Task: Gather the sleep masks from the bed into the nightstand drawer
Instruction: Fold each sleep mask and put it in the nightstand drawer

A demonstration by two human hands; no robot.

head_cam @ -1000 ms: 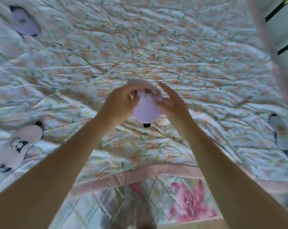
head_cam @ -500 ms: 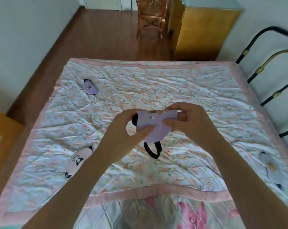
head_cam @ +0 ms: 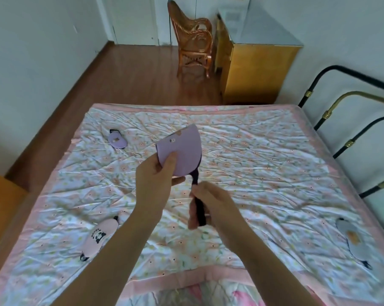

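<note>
Holding a folded lilac mask (head_cam: pixel 182 151) up over the middle of the bed (head_cam: pixel 263 173), left hand (head_cam: pixel 156 184) pinching its lower corner between thumb and fingers. Gripping the black strap (head_cam: pixel 198 204) with the right hand (head_cam: pixel 210 206), fingers closed round it, strap hanging from the mask down into the fist. Looking like tidying the strap before carrying it off, though only guessing there. Leaving three more masks lying on the quilt: a purple mask (head_cam: pixel 117 139) near the far left edge, a pink panda mask (head_cam: pixel 99 236) near the left forearm, a grey mask (head_cam: pixel 352 241) by the right edge. Sitting well apart from one another, all three, none touched. Not seeing any open drawer in view; a yellow cabinet (head_cam: pixel 252 69) standing beyond the bed beside a wicker chair (head_cam: pixel 193 45), and a sliver of wooden furniture (head_cam: pixel 1 195) showing at the left edge, but not telling which is the nightstand. Judging progress as early: one mask in hand and not yet stowed, three waiting, whether any are already put away not showing.
</note>
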